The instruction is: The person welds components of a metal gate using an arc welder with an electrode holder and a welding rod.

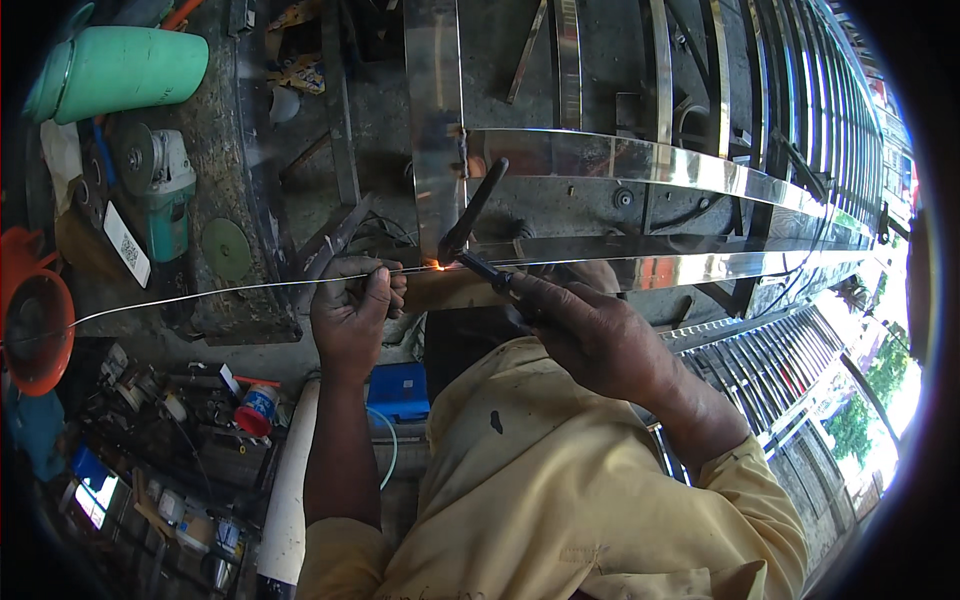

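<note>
My left hand (352, 305) pinches a thin metal filler rod (220, 288) between thumb and fingers. The rod's long tail runs out to the left, and its other end reaches a small orange glow. My right hand (585, 322) is closed around the handle of a black TIG welding torch (484, 205). The torch head sits right at the glow, its long back cap slanting up and away. The glow lies where a polished upright metal bar (432, 90) meets a long shiny rail (700, 268). Close by, a second curved-looking rail (600, 157) joins the same bar.
On the left bench lie an angle grinder (170, 190), a green disc (226, 250) and a green tumbler (135, 68). An orange funnel-shaped thing (38, 335) stands at the rod's tail. Below are a blue case (398, 390) and a white pipe (290, 490). Slatted metal frames (770, 350) fill the right.
</note>
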